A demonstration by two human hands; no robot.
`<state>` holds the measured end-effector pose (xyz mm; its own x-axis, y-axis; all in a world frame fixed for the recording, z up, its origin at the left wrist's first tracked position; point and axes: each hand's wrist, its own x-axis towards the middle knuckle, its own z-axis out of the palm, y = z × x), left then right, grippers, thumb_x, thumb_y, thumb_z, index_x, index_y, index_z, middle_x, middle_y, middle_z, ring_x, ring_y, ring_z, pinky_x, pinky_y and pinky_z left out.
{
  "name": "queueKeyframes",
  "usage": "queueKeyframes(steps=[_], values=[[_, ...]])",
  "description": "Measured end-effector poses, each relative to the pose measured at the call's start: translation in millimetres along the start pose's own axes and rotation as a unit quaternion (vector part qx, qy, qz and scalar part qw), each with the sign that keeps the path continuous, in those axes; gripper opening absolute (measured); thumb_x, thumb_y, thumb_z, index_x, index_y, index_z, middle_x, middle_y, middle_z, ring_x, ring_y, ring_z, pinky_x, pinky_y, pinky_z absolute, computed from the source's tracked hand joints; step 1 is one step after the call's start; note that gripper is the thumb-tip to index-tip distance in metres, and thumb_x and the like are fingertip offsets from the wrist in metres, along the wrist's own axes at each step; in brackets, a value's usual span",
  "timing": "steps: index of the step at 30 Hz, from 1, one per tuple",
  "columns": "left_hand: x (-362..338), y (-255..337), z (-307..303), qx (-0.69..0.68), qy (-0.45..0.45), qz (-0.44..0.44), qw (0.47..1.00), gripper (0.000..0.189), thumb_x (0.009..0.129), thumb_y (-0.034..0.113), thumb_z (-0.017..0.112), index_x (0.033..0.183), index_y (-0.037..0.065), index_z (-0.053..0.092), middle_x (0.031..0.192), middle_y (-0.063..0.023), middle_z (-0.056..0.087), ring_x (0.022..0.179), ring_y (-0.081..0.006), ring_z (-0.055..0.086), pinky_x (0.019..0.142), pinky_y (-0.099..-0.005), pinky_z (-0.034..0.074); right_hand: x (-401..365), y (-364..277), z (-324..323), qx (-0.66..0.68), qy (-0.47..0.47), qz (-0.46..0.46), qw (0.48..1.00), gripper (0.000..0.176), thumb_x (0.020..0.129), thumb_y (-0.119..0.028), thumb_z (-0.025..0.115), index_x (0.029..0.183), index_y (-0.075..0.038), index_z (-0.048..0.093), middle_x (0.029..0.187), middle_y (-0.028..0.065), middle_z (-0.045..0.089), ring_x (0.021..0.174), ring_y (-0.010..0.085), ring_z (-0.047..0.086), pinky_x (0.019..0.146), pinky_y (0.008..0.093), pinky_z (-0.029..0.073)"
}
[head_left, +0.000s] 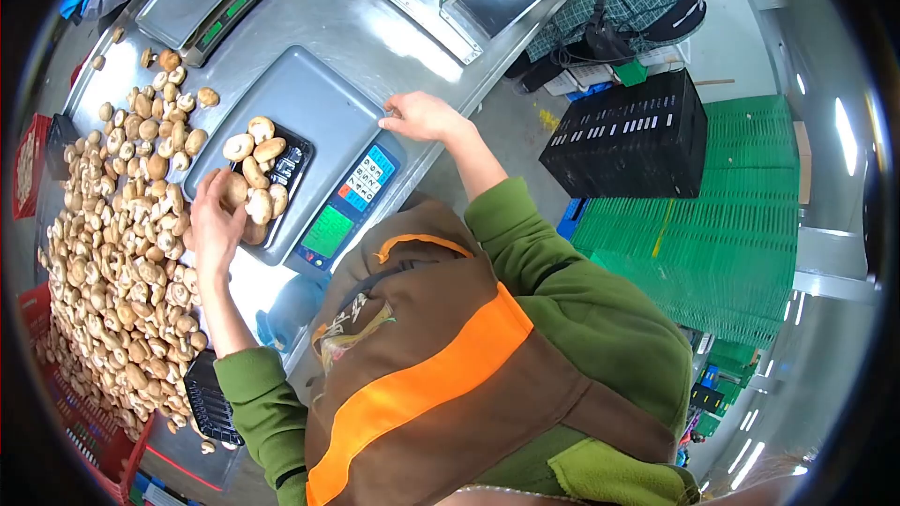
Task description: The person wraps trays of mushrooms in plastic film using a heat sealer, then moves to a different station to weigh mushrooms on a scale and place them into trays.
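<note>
A black tray [292, 169] holding several brown-capped mushrooms [255, 171] rests on the grey pan [309, 84] of a digital scale. At the tray's near-left side, my left hand [217, 230] has its fingers and thumb curled round a mushroom [233, 191]. My right hand [419, 117] is at the pan's right corner with fingers bent together; whatever they grip, if anything, is too small to make out. The scale's keypad [366, 178] and lit green display [327, 230] face me.
A large heap of loose mushrooms [122, 272] covers the table's left side. Another black tray [211, 398] lies below my left forearm. A second scale [211, 0] and a metal machine [450, 0] stand farther back. Black crates [628, 136], green crates [703, 225] and a seated person [628, 9] are to the right.
</note>
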<state>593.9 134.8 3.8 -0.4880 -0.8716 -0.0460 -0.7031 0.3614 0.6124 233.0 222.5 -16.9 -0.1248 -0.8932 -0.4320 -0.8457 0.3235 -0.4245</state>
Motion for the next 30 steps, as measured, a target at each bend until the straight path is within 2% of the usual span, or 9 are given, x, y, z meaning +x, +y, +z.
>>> queueKeyframes(steps=[5,7,9,11,13,17,24,26,30], values=[[-3,14,-14,-0.008,0.024,-0.017,1.000,0.054,0.070,0.002,0.064,0.123,0.003,0.053,0.119,-0.0156,0.054,0.109,-0.0292,0.054,0.096,-0.0358,0.043,-1,1,4,-0.027,0.040,-0.016,0.999,0.044,0.086,-0.041,0.057,0.112,-0.005,0.060,0.101,0.0156,0.066,0.098,0.0323,0.061,0.084,0.0409,0.048],[-7,-4,-22,-0.064,0.130,0.035,0.989,0.054,0.072,0.002,0.065,0.124,0.002,0.052,0.120,-0.0136,0.054,0.110,-0.0265,0.054,0.098,-0.0352,0.041,-10,-7,-6,-0.015,0.043,0.003,0.999,0.041,0.085,-0.039,0.058,0.111,-0.007,0.062,0.101,0.0148,0.066,0.099,0.0308,0.061,0.086,0.0410,0.048],[-15,-29,-38,-0.102,0.167,-0.044,0.980,0.063,0.076,0.015,0.072,0.132,0.004,0.046,0.128,-0.0158,0.050,0.120,-0.0264,0.047,0.104,-0.0386,0.035,-16,-9,-8,-0.004,0.040,0.018,0.999,0.038,0.085,-0.036,0.058,0.110,-0.008,0.063,0.101,0.0139,0.067,0.101,0.0294,0.061,0.087,0.0410,0.047],[-24,-62,-46,-0.042,0.267,-0.129,0.954,0.071,0.078,0.026,0.074,0.137,0.004,0.042,0.132,-0.0201,0.045,0.123,-0.0281,0.044,0.105,-0.0404,0.034,-16,-7,-8,0.097,0.152,0.057,0.982,0.033,0.085,-0.033,0.059,0.107,-0.009,0.065,0.097,0.0133,0.068,0.097,0.0288,0.064,0.085,0.0399,0.049],[-35,-73,-60,-0.024,0.308,-0.192,0.931,0.075,0.079,0.035,0.073,0.138,0.003,0.040,0.135,-0.0218,0.042,0.125,-0.0298,0.042,0.105,-0.0405,0.033,-13,-6,-4,0.119,0.175,0.052,0.976,0.031,0.085,-0.031,0.059,0.104,-0.008,0.066,0.095,0.0130,0.069,0.094,0.0284,0.065,0.083,0.0389,0.050],[-58,-98,-52,-0.128,0.338,-0.197,0.911,0.074,0.082,0.034,0.072,0.139,0.003,0.037,0.137,-0.0228,0.040,0.125,-0.0297,0.042,0.103,-0.0376,0.036,1,-8,9,0.190,0.206,-0.008,0.960,0.027,0.084,-0.027,0.059,0.099,-0.006,0.068,0.091,0.0130,0.069,0.088,0.0270,0.067,0.079,0.0361,0.051],[-85,-65,-34,-0.204,0.317,-0.209,0.902,0.079,0.082,0.032,0.072,0.140,-0.002,0.031,0.140,-0.0251,0.037,0.125,-0.0297,0.043,0.104,-0.0371,0.035,19,-69,8,0.212,0.189,-0.060,0.957,0.027,0.082,-0.026,0.061,0.096,-0.004,0.068,0.089,0.0158,0.069,0.085,0.0272,0.067,0.078,0.0355,0.052],[-92,-79,-30,-0.200,0.311,-0.219,0.903,0.080,0.081,0.033,0.072,0.140,-0.002,0.031,0.139,-0.0249,0.038,0.125,-0.0291,0.043,0.103,-0.0371,0.036,33,-87,12,0.225,0.154,-0.136,0.952,0.028,0.084,-0.022,0.062,0.101,0.000,0.065,0.085,0.0130,0.069,0.075,0.0181,0.068,0.072,0.0297,0.053],[-100,-73,-23,-0.190,0.311,-0.217,0.906,0.082,0.079,0.034,0.074,0.140,-0.002,0.032,0.136,-0.0245,0.041,0.123,-0.0296,0.045,0.102,-0.0383,0.037,58,-136,19,0.175,0.159,-0.187,0.953,0.034,0.081,-0.029,0.065,0.103,-0.003,0.066,0.097,0.0159,0.066,0.084,0.0220,0.067,0.078,0.0327,0.052]])
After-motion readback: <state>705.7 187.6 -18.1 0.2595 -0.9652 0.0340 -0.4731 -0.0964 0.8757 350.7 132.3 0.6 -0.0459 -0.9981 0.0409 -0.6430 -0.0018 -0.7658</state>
